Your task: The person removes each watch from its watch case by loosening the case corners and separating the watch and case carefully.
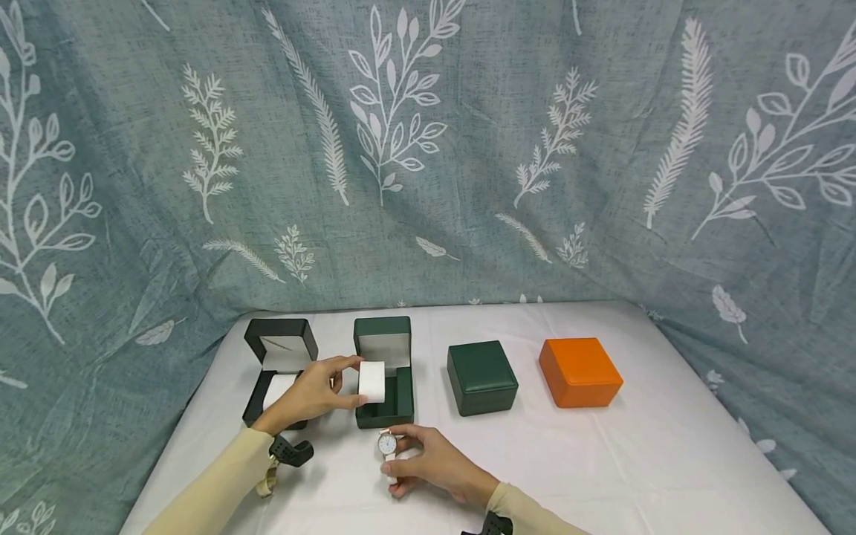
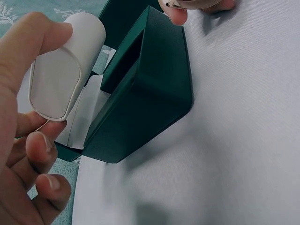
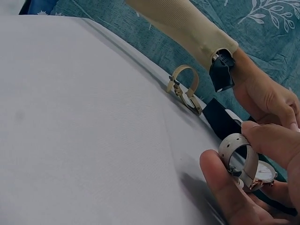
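Between thumb and fingers, my left hand (image 1: 321, 388) pinches a white watch cushion (image 1: 371, 382) above an open green watch box (image 1: 404, 394). In the left wrist view the cushion (image 2: 58, 77) is a rounded padded block, held over the box's opening. My right hand (image 1: 431, 462) holds a wristwatch (image 1: 387, 444) with a white dial and pale strap, just in front of that box. The right wrist view shows its strap (image 3: 228, 146) closed in a loop, with thumb and fingers around it.
An open black watch box (image 1: 257, 394) with a white cushion stands at the left, partly behind my left hand. A beige-strapped watch (image 1: 266, 481) lies near my left forearm. To the right sit a closed green box (image 1: 483, 377) and a closed orange box (image 1: 580, 373).
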Available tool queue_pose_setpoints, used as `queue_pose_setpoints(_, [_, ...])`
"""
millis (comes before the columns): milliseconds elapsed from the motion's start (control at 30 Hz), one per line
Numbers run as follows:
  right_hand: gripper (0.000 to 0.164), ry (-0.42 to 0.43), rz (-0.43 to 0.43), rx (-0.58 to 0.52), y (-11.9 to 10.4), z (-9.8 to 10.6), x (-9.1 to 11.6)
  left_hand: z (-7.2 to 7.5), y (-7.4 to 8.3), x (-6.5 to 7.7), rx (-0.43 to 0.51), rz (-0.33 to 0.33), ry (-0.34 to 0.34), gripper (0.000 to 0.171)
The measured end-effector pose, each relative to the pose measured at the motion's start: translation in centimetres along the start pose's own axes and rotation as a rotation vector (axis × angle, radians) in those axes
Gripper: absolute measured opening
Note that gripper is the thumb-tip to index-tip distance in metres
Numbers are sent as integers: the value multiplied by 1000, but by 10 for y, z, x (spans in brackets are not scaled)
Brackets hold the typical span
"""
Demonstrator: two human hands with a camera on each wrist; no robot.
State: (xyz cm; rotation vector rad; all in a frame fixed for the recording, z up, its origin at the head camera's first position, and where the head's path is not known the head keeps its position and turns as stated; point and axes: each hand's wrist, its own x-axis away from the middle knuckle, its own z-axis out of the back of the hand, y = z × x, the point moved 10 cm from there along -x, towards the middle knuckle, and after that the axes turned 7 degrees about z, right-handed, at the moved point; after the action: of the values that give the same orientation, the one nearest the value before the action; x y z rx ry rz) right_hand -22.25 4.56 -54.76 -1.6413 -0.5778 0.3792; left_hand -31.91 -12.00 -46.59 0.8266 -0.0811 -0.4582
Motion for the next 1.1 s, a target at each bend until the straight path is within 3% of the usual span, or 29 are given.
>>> queue_pose_setpoints(500, [80,-6,38,52,-1,-9,2,-2,-1,-1,-8,2,-10,83])
queue_pose_setpoints(833, [74,10,28,96,0,-7,4,-3,-2,0,0,19,-7,83])
queue_pose_setpoints(1100, [66,70,13,31,0,-11,5,-3,-4,-1,-12,38,-17,86])
